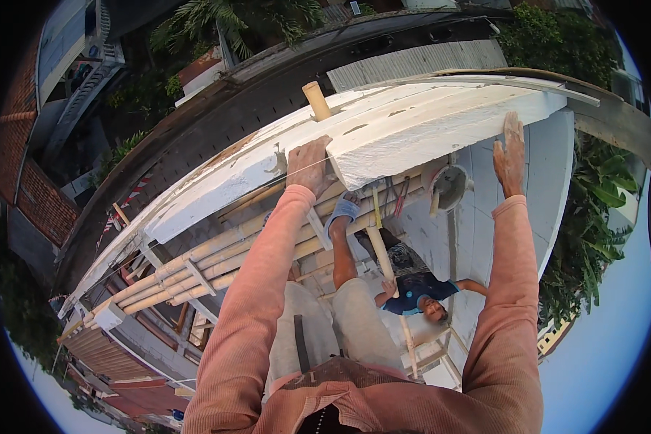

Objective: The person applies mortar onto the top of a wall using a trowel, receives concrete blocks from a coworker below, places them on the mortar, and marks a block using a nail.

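A long white lightweight concrete block (441,134) lies on top of a white block wall (217,210). My left hand (309,165) rests on the wall against the block's left end, its fingers laid over the top and their tips partly hidden. A thin string (312,169) crosses that hand. Near the block's right end, my right hand (510,155) is held flat against the near face, fingers straight and pointing up. Between my arms, a round bucket (450,188) with grey mortar hangs or stands below the block; its support is hidden.
Bamboo poles (217,260) form the scaffold beneath me, with my sandalled foot (343,210) on them. Below, another person (416,293) holds an upright bamboo pole (381,253). A bamboo stub (316,100) sticks up beyond the wall. A corrugated roof (419,64) lies far below.
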A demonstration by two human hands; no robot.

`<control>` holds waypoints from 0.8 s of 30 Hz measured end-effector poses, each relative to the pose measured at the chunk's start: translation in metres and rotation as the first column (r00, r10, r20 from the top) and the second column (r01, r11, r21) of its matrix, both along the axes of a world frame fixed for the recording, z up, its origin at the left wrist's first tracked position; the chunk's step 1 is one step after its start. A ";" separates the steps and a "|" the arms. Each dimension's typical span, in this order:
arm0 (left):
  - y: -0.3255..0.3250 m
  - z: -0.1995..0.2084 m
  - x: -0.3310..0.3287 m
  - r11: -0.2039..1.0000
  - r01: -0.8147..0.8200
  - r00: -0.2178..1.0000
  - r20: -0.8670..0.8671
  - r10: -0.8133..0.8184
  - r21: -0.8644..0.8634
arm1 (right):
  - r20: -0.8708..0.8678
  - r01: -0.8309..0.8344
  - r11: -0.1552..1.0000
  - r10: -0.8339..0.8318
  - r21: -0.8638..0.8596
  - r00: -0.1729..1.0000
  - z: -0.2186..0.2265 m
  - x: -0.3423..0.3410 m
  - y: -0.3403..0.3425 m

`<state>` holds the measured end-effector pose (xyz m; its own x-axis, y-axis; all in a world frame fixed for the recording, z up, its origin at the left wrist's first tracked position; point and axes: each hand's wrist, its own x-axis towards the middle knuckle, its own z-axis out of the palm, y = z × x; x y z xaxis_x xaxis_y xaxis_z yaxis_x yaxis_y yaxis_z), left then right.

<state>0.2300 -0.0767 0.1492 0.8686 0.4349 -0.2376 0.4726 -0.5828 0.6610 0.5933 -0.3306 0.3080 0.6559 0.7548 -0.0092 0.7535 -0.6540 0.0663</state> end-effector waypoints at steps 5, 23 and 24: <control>0.000 0.005 0.004 1.000 -0.003 0.999 -0.048 0.002 -0.010 | 0.044 0.047 0.999 -0.046 -0.027 0.998 -0.003 -0.004 0.002; -0.001 -0.002 -0.006 0.998 -0.001 0.999 -0.054 0.004 0.057 | 0.005 0.068 0.996 -0.067 -0.057 0.998 -0.004 -0.007 0.006; -0.001 0.001 -0.005 0.999 0.014 0.996 -0.085 -0.011 0.034 | -0.004 0.071 0.996 -0.071 -0.061 0.997 -0.005 -0.006 0.006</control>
